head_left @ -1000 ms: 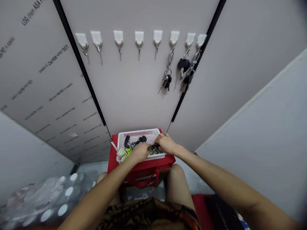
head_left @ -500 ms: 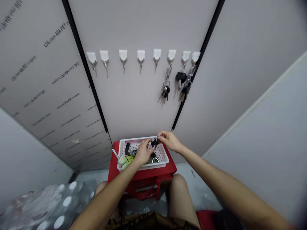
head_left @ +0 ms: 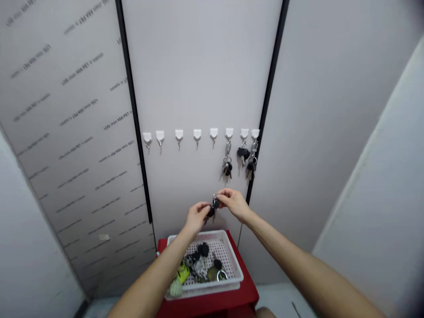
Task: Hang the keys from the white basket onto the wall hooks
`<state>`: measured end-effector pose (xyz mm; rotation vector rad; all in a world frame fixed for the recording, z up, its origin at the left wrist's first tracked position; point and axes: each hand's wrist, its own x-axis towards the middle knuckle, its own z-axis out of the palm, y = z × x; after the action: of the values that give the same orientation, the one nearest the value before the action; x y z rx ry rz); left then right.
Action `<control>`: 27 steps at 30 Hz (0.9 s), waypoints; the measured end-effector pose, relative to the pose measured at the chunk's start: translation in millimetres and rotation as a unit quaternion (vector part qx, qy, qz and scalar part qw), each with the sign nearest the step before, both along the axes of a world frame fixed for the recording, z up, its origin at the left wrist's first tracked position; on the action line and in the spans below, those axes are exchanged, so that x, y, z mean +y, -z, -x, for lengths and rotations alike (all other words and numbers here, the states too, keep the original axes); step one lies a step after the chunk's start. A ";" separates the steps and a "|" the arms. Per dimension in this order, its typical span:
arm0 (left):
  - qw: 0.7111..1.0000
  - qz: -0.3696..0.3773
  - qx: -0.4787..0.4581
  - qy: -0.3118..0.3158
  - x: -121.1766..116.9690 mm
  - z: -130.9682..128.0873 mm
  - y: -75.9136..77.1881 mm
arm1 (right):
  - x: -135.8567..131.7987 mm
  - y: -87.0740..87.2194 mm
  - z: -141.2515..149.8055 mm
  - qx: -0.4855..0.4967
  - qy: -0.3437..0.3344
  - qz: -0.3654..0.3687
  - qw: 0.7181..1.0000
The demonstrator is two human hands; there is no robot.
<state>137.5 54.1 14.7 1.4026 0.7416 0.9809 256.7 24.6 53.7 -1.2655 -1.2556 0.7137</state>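
Note:
Between my two hands hangs a bunch of keys (head_left: 215, 204) with black heads, in front of the wall and above the basket. My right hand (head_left: 232, 203) pinches the bunch near its small metal ring at the top. Lower down, my left hand (head_left: 198, 217) has thumb and fingers closed on one of the black key heads. A row of white hooks (head_left: 197, 134) is fixed to the wall above my hands. Three key bunches hang on the right-hand hooks, the nearest being a bunch on a metal clip (head_left: 227, 168).
Below, a white plastic basket (head_left: 236, 265) holds more keys (head_left: 202, 251), a yellow-green item (head_left: 183, 271) and a metal ring (head_left: 221, 275). It stands on a red surface (head_left: 248, 291). Black strips (head_left: 132, 97) run down the wall, and side walls close in on both sides.
Both hands have risen out of the basket with the bunch of keys, up in front of the wall. My view has tilted upward, so the hooks and basket appear lower.

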 end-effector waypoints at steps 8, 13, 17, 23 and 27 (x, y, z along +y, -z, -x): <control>0.981 -0.182 -0.037 -0.055 24.0 -15.4 -94.3 | 41.4 -95.8 -1.1 -0.016 0.130 -0.162 0.978; 0.964 -0.251 -0.001 -0.091 42.6 -26.5 -117.0 | 60.2 -127.3 2.6 -0.011 0.180 -0.170 0.969; 0.959 -0.251 0.056 -0.115 49.1 -29.2 -123.0 | 70.0 -129.7 6.0 0.016 0.205 -0.125 0.971; 0.962 -0.224 0.105 -0.114 43.2 -16.3 -95.8 | 65.1 -106.6 -1.6 -0.055 0.225 -0.138 0.963; 0.968 -0.198 0.136 -0.078 32.1 4.3 -35.9 | 38.6 -49.0 -5.6 -0.211 0.214 -0.184 0.936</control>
<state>133.2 86.2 50.7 1.8764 0.9012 1.1133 262.3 63.1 102.7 -1.3482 -1.3110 -0.1160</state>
